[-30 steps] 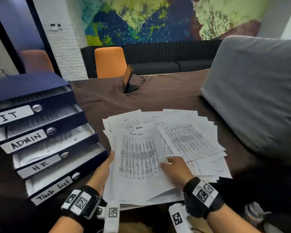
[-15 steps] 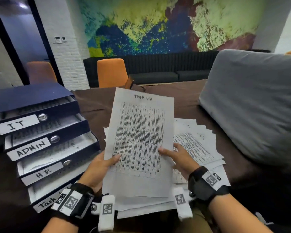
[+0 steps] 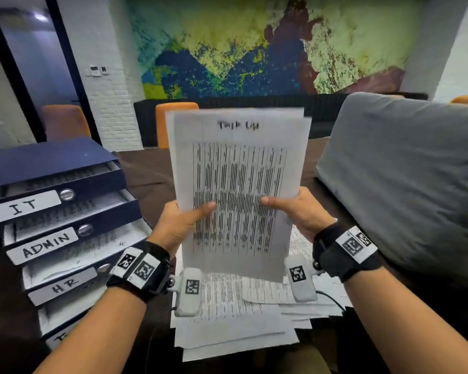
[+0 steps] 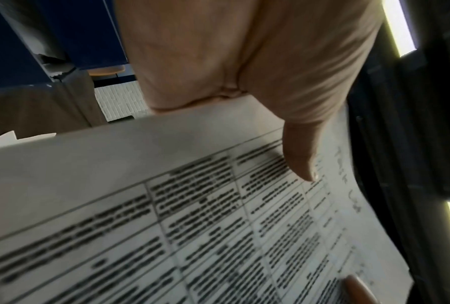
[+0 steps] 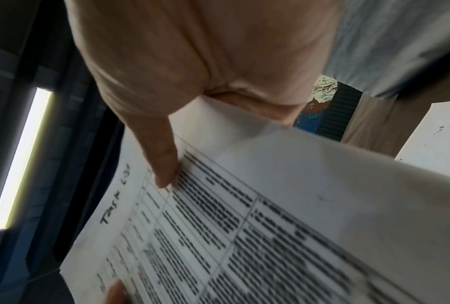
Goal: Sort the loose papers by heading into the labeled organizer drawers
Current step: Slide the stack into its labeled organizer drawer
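I hold a Task List paper [image 3: 238, 184] upright in front of me, with at least one more sheet behind it. My left hand [image 3: 184, 222] pinches its left edge, thumb on the printed face [image 4: 304, 164]. My right hand [image 3: 295, 209] pinches the right edge the same way [image 5: 167, 170]. Both wrist views show the printed table and the handwritten heading. Below the held sheets lies the loose paper pile [image 3: 235, 327] on the brown table. The blue organizer [image 3: 52, 163] stands at the left, its drawers labeled IT [image 3: 25, 205], ADMIN [image 3: 45, 245], HR [image 3: 62, 286] pulled out stepwise; the lowest label [image 3: 58, 338] is partly hidden by my left forearm.
A large grey cushion [image 3: 405, 179] fills the table's right side. Orange chairs [image 3: 173, 114] and a dark sofa stand beyond the far edge. A thin cable [image 3: 333, 299] runs by the pile's right side.
Both hands lifted the Task List sheets off the pile and raised them upright; half a second ago they were lower and still tilted over the pile.
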A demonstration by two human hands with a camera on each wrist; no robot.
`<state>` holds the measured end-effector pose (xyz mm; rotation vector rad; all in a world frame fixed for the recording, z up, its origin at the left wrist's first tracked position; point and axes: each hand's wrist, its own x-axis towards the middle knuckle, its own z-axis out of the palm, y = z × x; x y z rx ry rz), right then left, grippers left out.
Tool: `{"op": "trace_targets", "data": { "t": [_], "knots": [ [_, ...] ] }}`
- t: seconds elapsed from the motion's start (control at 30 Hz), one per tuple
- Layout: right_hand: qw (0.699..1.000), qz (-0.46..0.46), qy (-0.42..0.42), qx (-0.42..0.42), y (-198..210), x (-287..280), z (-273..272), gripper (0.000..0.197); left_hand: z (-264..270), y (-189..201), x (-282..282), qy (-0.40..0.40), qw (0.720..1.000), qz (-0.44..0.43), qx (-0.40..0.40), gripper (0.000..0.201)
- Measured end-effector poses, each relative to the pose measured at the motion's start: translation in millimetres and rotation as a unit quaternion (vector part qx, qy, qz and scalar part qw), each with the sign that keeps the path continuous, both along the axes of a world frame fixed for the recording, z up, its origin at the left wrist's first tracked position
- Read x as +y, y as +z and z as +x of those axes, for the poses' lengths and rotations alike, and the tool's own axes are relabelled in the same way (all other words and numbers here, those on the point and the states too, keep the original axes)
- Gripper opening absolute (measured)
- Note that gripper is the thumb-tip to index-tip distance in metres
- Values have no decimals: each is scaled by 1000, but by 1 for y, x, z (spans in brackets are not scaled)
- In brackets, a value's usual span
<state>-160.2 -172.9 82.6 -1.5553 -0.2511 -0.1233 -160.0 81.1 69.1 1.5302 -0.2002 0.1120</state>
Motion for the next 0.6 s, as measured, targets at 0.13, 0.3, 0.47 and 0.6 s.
{"op": "trace_targets", "data": {
  "t": [0.13,0.3,0.47,0.6],
  "knots": [
    [1000,12,-1,5,-10,-3,2,28,-1,0,-1,-13,1000,-15,-1,42],
    [1000,3,9,-7,-11,-1,1,30,0,3,-3,-19,1000,16,-10,46],
    [999,-28,13,11,-12,-3,3,38,5,8,-5,16,1000,9,-1,20],
    [991,-104,13,86,-45,-11,-3,29,13,5,7,83,987,-135,31,26]
  ]
}}
